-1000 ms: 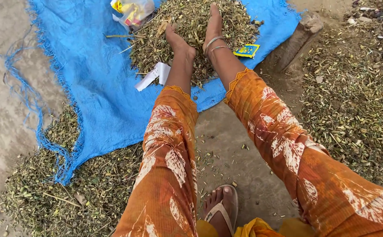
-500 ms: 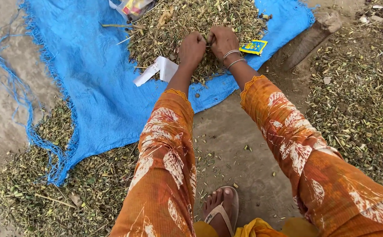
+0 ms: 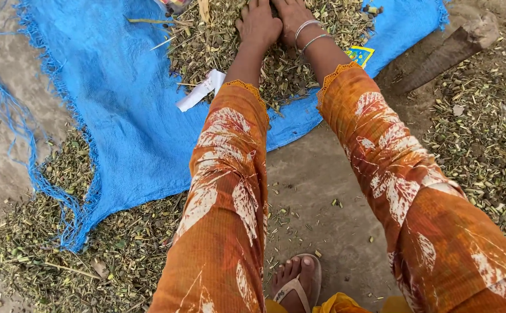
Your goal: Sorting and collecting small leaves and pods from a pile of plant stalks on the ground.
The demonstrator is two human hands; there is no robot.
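Note:
A heap of dry, chopped plant stalks and husks lies on a blue woven cloth. Both my arms, in orange leaf-print sleeves, reach out to it. My left hand rests palm down on the heap with its fingers spread. Close beside it, my right hand also presses on the heap; its fingers are cut off by the top edge of the view. Two silver bangles sit on my right wrist.
A folded white paper and a small yellow-and-blue packet lie at the heap's edge. A wooden log lies at the cloth's right corner. Loose chaff covers the ground at the left and right. My sandalled foot is on bare earth.
A second ago the hands stood upright and apart in the heap, then closed into fists near its front. Now they lie flatter and farther forward on the heap.

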